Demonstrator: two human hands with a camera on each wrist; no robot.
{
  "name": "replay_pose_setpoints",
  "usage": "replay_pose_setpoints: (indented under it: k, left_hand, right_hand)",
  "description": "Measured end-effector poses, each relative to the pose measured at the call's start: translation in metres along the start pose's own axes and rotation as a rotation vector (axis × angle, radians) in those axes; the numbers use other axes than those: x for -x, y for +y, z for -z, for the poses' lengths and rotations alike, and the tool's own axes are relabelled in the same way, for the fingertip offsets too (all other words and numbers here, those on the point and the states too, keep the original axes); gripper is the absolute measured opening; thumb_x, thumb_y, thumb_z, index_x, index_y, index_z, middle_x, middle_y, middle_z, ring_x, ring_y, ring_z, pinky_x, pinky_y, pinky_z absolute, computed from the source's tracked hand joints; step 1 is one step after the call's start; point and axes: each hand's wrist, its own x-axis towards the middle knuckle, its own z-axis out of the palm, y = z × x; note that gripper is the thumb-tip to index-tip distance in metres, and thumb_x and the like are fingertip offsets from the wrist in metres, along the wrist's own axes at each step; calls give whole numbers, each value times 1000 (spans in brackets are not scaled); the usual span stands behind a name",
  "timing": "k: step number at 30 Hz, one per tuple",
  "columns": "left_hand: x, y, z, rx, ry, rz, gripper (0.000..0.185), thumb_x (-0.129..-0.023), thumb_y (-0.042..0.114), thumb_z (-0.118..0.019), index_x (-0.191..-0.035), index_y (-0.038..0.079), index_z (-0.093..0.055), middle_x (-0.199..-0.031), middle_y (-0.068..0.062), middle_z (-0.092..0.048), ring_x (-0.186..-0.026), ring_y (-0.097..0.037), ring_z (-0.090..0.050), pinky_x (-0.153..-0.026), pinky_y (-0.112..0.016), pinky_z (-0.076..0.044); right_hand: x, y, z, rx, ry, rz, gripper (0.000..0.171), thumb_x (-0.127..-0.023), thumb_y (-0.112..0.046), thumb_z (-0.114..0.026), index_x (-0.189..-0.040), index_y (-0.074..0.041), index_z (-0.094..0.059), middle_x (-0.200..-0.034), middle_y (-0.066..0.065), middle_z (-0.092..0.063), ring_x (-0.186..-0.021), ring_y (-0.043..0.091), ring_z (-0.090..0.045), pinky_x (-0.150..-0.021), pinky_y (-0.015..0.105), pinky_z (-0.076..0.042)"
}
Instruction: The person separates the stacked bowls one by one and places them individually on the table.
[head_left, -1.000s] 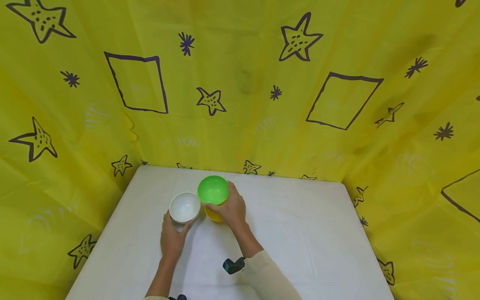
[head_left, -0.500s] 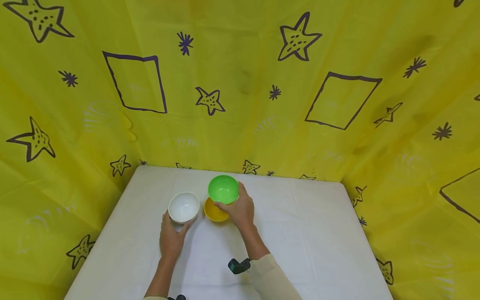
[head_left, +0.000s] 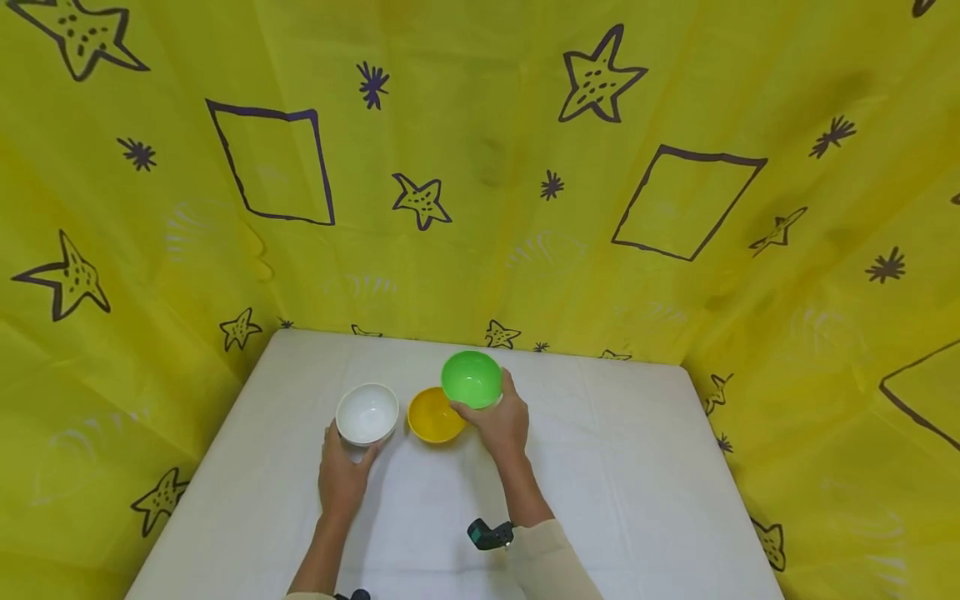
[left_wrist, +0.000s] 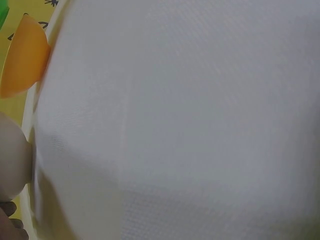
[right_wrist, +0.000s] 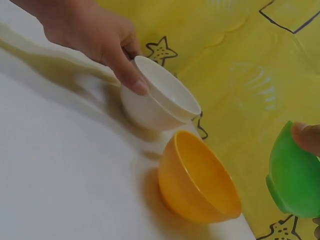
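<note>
Three small bowls stand near the back of a white table (head_left: 600, 467). My left hand (head_left: 348, 454) grips the near side of the white bowl (head_left: 367, 413), which sits on the table; in the right wrist view its thumb lies across the white bowl (right_wrist: 160, 102). A yellow bowl (head_left: 433, 415) sits upright just right of it, free of both hands. My right hand (head_left: 491, 408) holds a green bowl (head_left: 471, 379) in the air, above and to the right of the yellow bowl (right_wrist: 200, 177). The green bowl (right_wrist: 292, 175) is empty.
A yellow cloth (head_left: 480, 208) printed with stars and squares hangs behind and on both sides of the table. A small dark wrist camera (head_left: 489, 534) sits on my right forearm. The left wrist view shows mostly white tabletop (left_wrist: 190, 125) and the yellow bowl's side (left_wrist: 22, 57).
My right hand has carried the green bowl up and to the right, off the yellow bowl, which now shows fully. My left hand and the white bowl have stayed put.
</note>
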Motion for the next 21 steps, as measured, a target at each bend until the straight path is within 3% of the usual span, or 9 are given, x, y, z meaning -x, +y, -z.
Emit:
replay_pose_setpoints:
  k: [12,21]
  left_hand:
    - [-1,-3,0,1,-7,10,94,-89,18,-86,-160,-6,-29,-161,-31,-37,-149,-51,-32,-123,-63,-22]
    - [0,-2,-1,4,8,-3,93,-88,16,-87,-159,-6,-31,-159,-31,-39,-149,-51,-33,-122,-64,-25]
  right_hand:
    - [2,20,9,18,31,-50,97,-65,-37,-102,-145,-6,-57,-127,19,-71,-117,38,-68,-96,57,-56]
    - [8,37,8,32,39,-66,94,-64,-34,-101,-143,-6,-58,-125,18,-72,-116,39,-69,-96,58,-56]
